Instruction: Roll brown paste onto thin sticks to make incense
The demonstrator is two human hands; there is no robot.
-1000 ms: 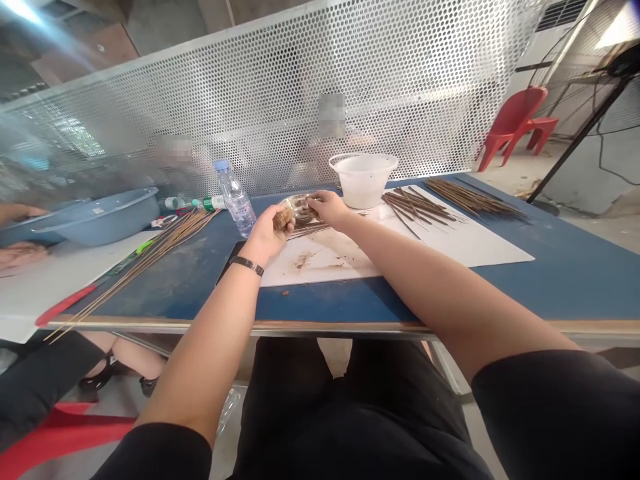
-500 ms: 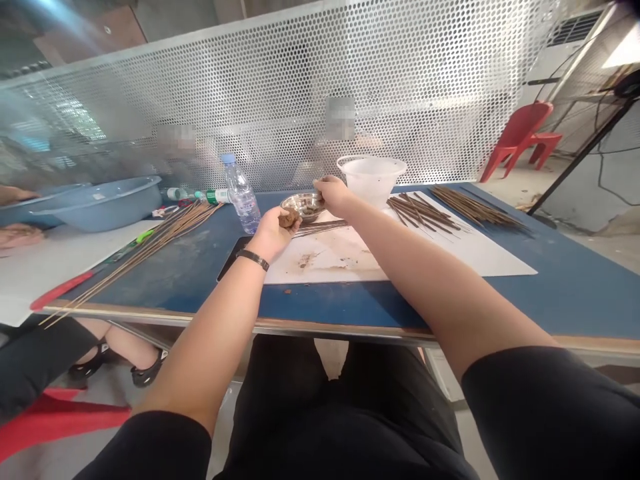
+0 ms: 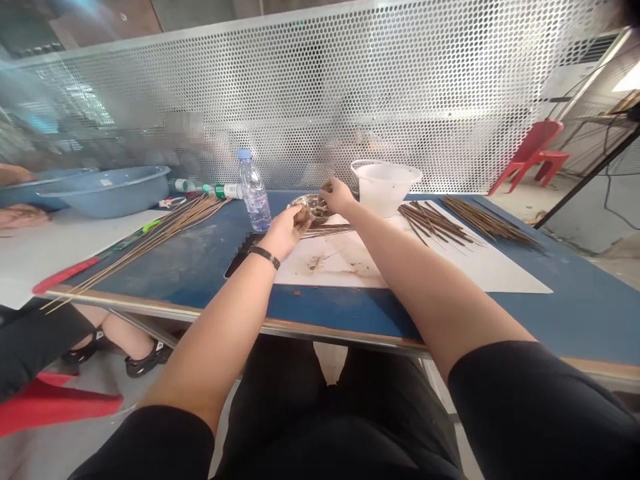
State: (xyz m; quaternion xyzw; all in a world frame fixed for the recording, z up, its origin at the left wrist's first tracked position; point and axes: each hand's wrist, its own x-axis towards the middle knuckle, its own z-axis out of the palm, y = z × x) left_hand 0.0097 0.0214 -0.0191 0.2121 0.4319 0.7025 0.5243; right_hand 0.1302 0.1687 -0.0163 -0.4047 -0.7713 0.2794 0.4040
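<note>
My left hand [image 3: 284, 235], with a dark band at the wrist, is closed around a brown clay-like lump [image 3: 302, 214] at the near left side of a shiny metal bowl [image 3: 317, 205]. Over the bowl's right side, my right hand [image 3: 341, 198] has its fingers curled together in a pinch. Something brownish shows at those fingertips, too small to make out. Part of the bowl and its contents are hidden by both hands. Several thin brown sticks [image 3: 330, 229] lie just in front of the bowl on a stained white sheet [image 3: 345, 257].
A white plastic bucket [image 3: 387, 190] stands right of the bowl, a water bottle [image 3: 256, 200] left. Brown-coated sticks [image 3: 440, 223] and another bundle [image 3: 493, 223] lie right. Bare sticks [image 3: 165, 230] and blue basins [image 3: 117, 193] are left, near another person's hand. A perforated metal screen [image 3: 300, 87] rises behind.
My right hand has shifted slightly, its fingers now curled over the bowl. My left hand keeps the lump beside the bowl. The whole view has swung a little left.
</note>
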